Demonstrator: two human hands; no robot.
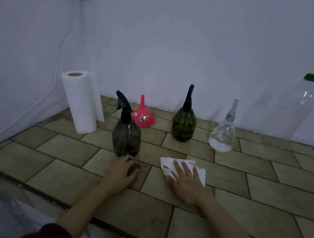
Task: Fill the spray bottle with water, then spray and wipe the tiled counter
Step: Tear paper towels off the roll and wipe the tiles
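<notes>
No brand or writing can be read on anything here; the red funnel [143,115], standing mouth-down with its spout up, carries small stickers too blurred to make out. The smoky grey spray bottle [127,135] stands upright on the tiled surface [259,214], long axis vertical, its black trigger head pointing up and to the left. The left hand [124,171] rests on the tiles just in front of the bottle's base, fingers loosely curled, its grip holding nothing. The right hand [183,179] lies flat with fingers spread straight, pressing a folded white paper towel [201,170] onto the tiles. Further back stand a green spray bottle [183,125] with a black head, a clear spray bottle [222,135] with a grey head, and a large clear plastic bottle [283,116] with a green cap, all upright. A paper towel roll [82,101] stands on end at the left, near the wall [181,42].
</notes>
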